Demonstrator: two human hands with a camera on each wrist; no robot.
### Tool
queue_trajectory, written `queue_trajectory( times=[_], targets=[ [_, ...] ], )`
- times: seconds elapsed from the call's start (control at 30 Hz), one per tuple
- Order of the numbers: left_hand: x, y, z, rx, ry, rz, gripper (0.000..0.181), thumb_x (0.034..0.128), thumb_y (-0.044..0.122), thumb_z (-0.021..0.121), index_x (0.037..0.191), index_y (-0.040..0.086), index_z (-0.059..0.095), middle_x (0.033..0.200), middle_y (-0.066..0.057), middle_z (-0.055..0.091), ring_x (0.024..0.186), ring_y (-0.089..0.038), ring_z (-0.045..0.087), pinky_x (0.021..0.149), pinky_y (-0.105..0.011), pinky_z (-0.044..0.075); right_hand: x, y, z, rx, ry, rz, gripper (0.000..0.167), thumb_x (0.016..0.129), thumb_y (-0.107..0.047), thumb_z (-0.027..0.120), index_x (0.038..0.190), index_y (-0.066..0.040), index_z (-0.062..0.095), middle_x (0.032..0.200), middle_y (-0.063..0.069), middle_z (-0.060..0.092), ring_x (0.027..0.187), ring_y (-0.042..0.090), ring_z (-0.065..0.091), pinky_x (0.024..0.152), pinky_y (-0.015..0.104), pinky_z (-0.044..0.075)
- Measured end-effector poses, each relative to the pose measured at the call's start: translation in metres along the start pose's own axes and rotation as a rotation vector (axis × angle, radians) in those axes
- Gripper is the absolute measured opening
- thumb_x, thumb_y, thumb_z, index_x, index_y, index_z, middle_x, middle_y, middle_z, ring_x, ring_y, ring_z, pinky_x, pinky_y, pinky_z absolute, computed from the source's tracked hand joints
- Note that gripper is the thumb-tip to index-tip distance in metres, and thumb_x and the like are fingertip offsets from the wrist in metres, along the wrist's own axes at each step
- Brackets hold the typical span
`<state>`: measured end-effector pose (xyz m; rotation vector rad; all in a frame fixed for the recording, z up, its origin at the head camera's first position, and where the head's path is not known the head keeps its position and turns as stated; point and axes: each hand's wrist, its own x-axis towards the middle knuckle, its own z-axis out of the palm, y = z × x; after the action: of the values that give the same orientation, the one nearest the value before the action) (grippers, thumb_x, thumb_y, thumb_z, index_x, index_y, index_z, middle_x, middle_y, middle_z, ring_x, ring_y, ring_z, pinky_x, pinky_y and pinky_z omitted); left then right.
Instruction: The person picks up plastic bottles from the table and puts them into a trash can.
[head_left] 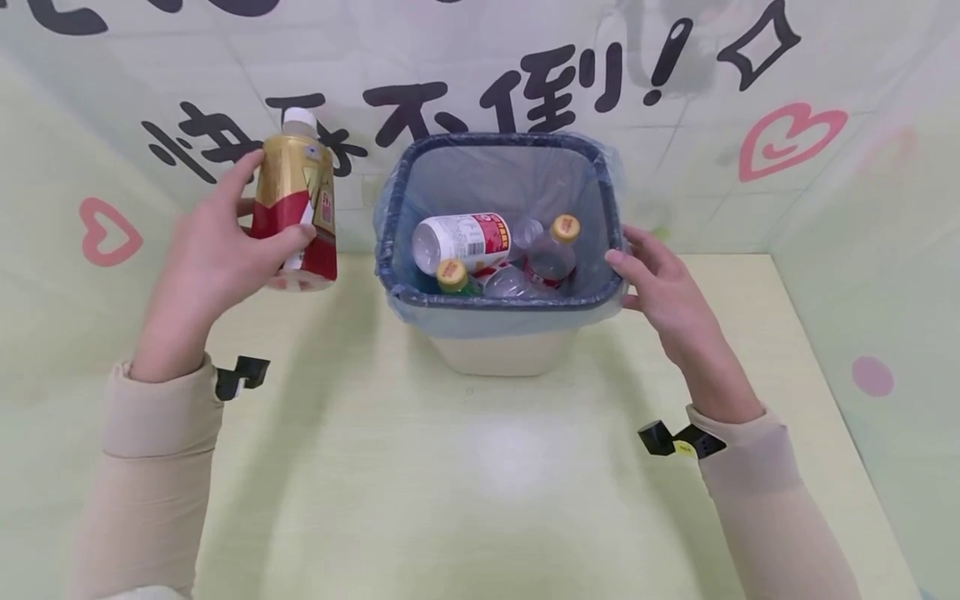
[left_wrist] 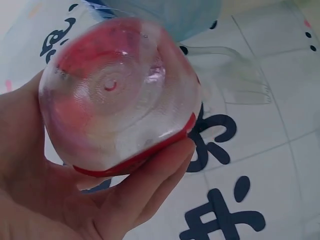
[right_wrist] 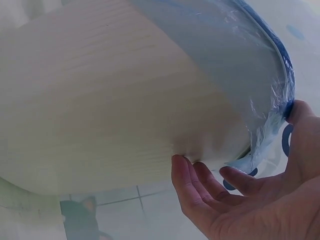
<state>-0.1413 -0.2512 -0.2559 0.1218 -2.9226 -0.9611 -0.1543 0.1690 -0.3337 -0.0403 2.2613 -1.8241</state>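
My left hand (head_left: 210, 250) grips a plastic bottle (head_left: 283, 179) with a gold and red label and a white cap. It is held upright, left of the trash bin (head_left: 495, 357); its clear base faces the left wrist view. A translucent bag (head_left: 390, 296) lines the bin and folds over its dark blue rim (head_left: 495, 303). At the bin's right side, my right hand (head_left: 663, 287) holds on, its thumb over the rim and its fingers against the outer wall. Inside lie several bottles, among them a white-and-red labelled one (head_left: 465, 237) and two with orange caps.
The bin stands on a pale green table (head_left: 465, 467) near the back panel (head_left: 697, 175), which carries black lettering and a pink heart. Side panels (head_left: 885, 292) rise left and right. Black wrist cameras sit at both sleeves.
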Motion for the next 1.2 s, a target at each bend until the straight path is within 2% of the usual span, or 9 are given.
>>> queue_trajectory(
  times=[0.2, 0.43, 0.6, 0.7, 0.83, 1.0, 1.2],
  targets=[
    [-0.001, 0.016, -0.007, 0.004, 0.016, 0.011, 0.085, 0.0923, 0.042, 0.063, 0.16, 0.034, 0.013, 0.144, -0.024, 0.049, 0.117, -0.045, 0.056, 0.079, -0.055, 0.051, 0.001, -0.002, 0.003, -0.005, 0.001, -0.004, 0.062, 0.103, -0.041, 0.052, 0.157, -0.022, 0.029, 0.154, 0.006, 0.039, 0.12, 0.018, 0.051, 0.094, 0.037, 0.042],
    [-0.001, 0.031, -0.015, 0.01, 0.032, 0.015, 0.083, 0.0926, 0.041, 0.063, 0.159, 0.037, 0.014, 0.147, -0.018, 0.047, 0.122, -0.04, 0.053, 0.074, -0.04, 0.052, 0.002, -0.003, 0.005, -0.02, 0.006, -0.008, 0.062, 0.102, -0.041, 0.052, 0.157, -0.022, 0.03, 0.153, 0.008, 0.04, 0.121, 0.02, 0.051, 0.095, 0.04, 0.043],
    [-0.003, 0.037, -0.018, 0.012, 0.024, 0.003, 0.084, 0.0928, 0.043, 0.063, 0.159, 0.038, 0.012, 0.149, -0.018, 0.046, 0.124, -0.04, 0.051, 0.085, -0.057, 0.052, 0.002, -0.003, 0.006, -0.017, 0.009, -0.007, 0.063, 0.102, -0.042, 0.052, 0.157, -0.021, 0.03, 0.153, 0.008, 0.04, 0.123, 0.021, 0.051, 0.097, 0.041, 0.043],
    [-0.002, 0.041, -0.017, 0.008, 0.015, -0.005, 0.084, 0.0933, 0.045, 0.061, 0.159, 0.039, 0.01, 0.15, -0.016, 0.045, 0.126, -0.04, 0.051, 0.09, -0.061, 0.049, 0.002, -0.003, 0.005, -0.014, 0.013, -0.01, 0.062, 0.102, -0.042, 0.053, 0.156, -0.02, 0.032, 0.152, 0.007, 0.041, 0.122, 0.021, 0.051, 0.098, 0.042, 0.043],
    [-0.001, 0.048, -0.014, 0.0, 0.011, -0.011, 0.084, 0.0933, 0.048, 0.06, 0.159, 0.04, 0.009, 0.15, -0.014, 0.045, 0.125, -0.038, 0.052, 0.089, -0.056, 0.051, 0.001, -0.003, 0.003, -0.014, 0.02, -0.01, 0.061, 0.102, -0.042, 0.053, 0.156, -0.021, 0.033, 0.151, 0.007, 0.042, 0.121, 0.02, 0.051, 0.097, 0.042, 0.042],
    [-0.002, 0.059, -0.008, -0.004, 0.013, 0.021, 0.083, 0.0927, 0.048, 0.061, 0.159, 0.04, 0.011, 0.144, -0.015, 0.05, 0.119, -0.034, 0.054, 0.082, -0.046, 0.053, 0.0, -0.001, 0.003, -0.004, 0.026, -0.005, 0.06, 0.102, -0.042, 0.053, 0.155, -0.021, 0.035, 0.149, 0.006, 0.044, 0.12, 0.019, 0.051, 0.097, 0.042, 0.042],
    [-0.002, 0.076, -0.003, -0.03, -0.002, 0.048, 0.082, 0.0923, 0.048, 0.062, 0.157, 0.044, 0.013, 0.149, -0.01, 0.046, 0.124, -0.031, 0.053, 0.09, -0.053, 0.051, -0.001, 0.001, 0.002, -0.002, 0.031, -0.007, 0.06, 0.102, -0.042, 0.053, 0.155, -0.021, 0.035, 0.15, 0.007, 0.043, 0.122, 0.021, 0.051, 0.101, 0.046, 0.041]
  ],
)
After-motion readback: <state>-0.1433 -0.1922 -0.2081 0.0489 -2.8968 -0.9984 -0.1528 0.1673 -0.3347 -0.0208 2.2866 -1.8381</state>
